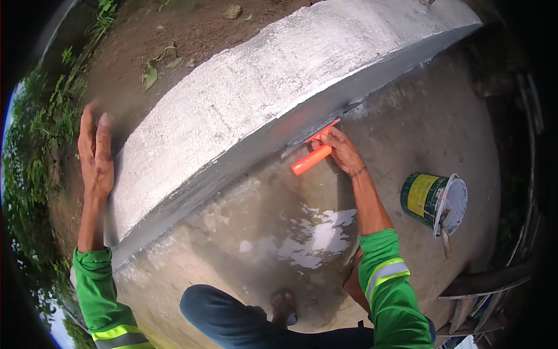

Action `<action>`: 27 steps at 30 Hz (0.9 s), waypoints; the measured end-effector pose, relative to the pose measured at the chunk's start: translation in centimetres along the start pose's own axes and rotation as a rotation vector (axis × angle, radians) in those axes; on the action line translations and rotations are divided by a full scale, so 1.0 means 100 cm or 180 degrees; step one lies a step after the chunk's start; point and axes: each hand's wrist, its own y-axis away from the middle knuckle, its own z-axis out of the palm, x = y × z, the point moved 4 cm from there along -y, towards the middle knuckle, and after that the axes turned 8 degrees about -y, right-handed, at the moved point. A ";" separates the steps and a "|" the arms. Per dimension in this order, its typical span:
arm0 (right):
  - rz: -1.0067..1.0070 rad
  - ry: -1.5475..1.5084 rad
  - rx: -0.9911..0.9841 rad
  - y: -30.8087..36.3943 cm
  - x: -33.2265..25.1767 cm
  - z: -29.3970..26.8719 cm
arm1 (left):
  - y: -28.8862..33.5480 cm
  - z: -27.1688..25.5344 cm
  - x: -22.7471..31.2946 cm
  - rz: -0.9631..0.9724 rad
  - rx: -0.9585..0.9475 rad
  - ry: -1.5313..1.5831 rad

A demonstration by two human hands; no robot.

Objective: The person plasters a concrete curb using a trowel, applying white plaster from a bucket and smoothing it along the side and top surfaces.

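My right hand (344, 152) is closed around the orange handle of a plastering trowel (312, 160). The trowel's flat blade lies against the shaded, smooth grey side face of a low concrete wall (256, 93), just under its pale, rough top. At the wall's left end, my left hand (97, 157) reaches past the edge with its fingers stretched out and nothing in them. Whether its palm rests on the wall I cannot tell.
A green bucket (411, 196) with a yellow label leans on the concrete floor (372, 279) at the right, with white residue inside and a stick-like tool (446, 239) at its rim. White wet splashes (322, 235) mark the floor. Soil and plants lie beyond the wall; wooden boards (485, 284) stand lower right.
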 end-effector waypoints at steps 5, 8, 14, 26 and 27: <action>-0.0300 0.0157 -0.0200 0.033 -0.067 0.068 | -0.002 -0.011 0.012 0.0445 0.0259 -0.0033; -0.0427 0.0242 -0.0379 0.064 -0.115 0.121 | 0.001 -0.011 0.008 0.0580 0.0328 -0.0414; -0.1231 -0.0611 -0.0256 0.124 -0.117 0.096 | 0.002 -0.009 0.018 0.0439 0.0341 -0.0305; 0.0274 -0.0269 0.0017 0.050 0.088 0.064 | -0.003 -0.007 0.012 0.0264 0.0184 0.0070; 0.0300 -0.0284 -0.0003 0.043 0.094 0.066 | -0.003 -0.007 0.011 0.0297 0.0186 0.0118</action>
